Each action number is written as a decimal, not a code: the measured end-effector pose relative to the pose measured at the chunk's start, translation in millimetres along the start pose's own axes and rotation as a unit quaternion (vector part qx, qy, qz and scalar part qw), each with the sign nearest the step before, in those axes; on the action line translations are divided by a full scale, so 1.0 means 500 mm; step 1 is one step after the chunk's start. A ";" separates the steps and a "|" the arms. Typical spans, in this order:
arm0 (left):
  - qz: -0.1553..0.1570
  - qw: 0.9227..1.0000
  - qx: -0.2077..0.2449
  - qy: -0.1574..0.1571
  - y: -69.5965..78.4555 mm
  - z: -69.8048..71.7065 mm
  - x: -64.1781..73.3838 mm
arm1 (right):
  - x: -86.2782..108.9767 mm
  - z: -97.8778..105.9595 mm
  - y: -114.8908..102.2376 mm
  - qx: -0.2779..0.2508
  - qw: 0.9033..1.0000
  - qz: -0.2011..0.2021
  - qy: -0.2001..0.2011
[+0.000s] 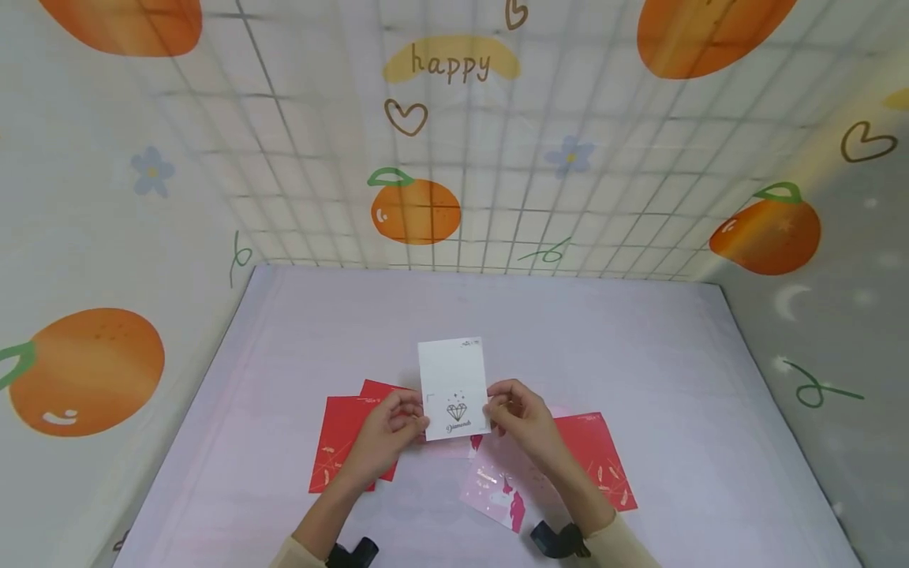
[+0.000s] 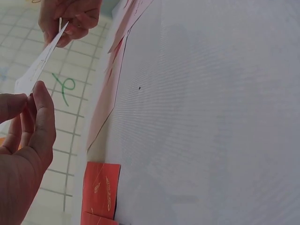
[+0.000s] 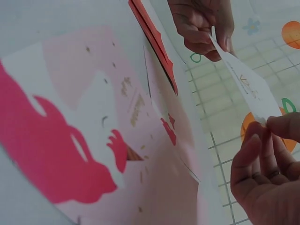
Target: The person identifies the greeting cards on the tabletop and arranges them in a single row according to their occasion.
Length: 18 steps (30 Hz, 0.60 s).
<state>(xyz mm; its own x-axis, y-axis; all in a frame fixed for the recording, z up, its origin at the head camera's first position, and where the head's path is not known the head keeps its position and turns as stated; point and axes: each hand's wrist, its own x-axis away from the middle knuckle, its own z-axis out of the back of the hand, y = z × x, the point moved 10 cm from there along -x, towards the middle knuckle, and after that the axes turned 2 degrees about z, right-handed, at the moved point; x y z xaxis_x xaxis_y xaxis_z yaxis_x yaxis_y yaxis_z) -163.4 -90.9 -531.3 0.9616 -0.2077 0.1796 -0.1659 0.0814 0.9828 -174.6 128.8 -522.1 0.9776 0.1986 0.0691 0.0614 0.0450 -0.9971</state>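
A white card point(image 1: 452, 375) with a printed diamond and the word "Diamonds" is held up between both hands, above the table. My left hand point(image 1: 387, 434) pinches its left edge near the bottom between thumb and fingers. On the opposite edge my right hand point(image 1: 523, 418) pinches it the same way. Seen edge-on, the card point(image 2: 42, 63) slants between the hands in the left wrist view. Below the right hand lie pink cards point(image 1: 493, 481) with a white and deep-pink figure. Red cards point(image 1: 341, 434) lie partly under the left hand.
Another red card point(image 1: 600, 457) lies right of the right forearm. The table point(image 1: 604, 331) has a pale cover and meets a white grid wall point(image 1: 497, 213) behind a sheer cloth printed with oranges. Dark wrist cameras point(image 1: 557, 540) sit at both wrists.
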 end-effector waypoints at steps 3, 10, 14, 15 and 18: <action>-0.001 1.000 0.002 -0.002 0.000 0.002 0.000 | 0.000 -0.002 0.001 -0.004 1.000 0.001 0.002; -0.003 1.000 0.001 0.003 0.000 0.003 0.001 | -0.001 -0.005 0.000 -0.009 1.000 0.007 0.002; 0.002 1.000 -0.006 0.016 -0.001 0.008 0.001 | -0.005 -0.004 0.003 -0.007 1.000 0.011 0.006; 0.003 1.000 -0.008 0.021 -0.002 0.010 0.001 | -0.006 -0.004 0.002 -0.006 1.000 0.012 0.008; 0.004 0.999 -0.016 0.036 -0.002 0.016 0.000 | -0.009 -0.005 0.000 -0.002 1.000 0.017 0.011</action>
<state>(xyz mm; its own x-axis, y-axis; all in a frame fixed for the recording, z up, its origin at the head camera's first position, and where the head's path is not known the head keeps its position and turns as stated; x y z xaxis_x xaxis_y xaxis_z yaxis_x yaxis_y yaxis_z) -165.1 -98.9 -531.7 0.9736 -0.1372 0.1824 -0.1674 0.1137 0.9793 -178.3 125.3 -522.2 0.9832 0.1788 0.0354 0.0297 0.0344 -0.9990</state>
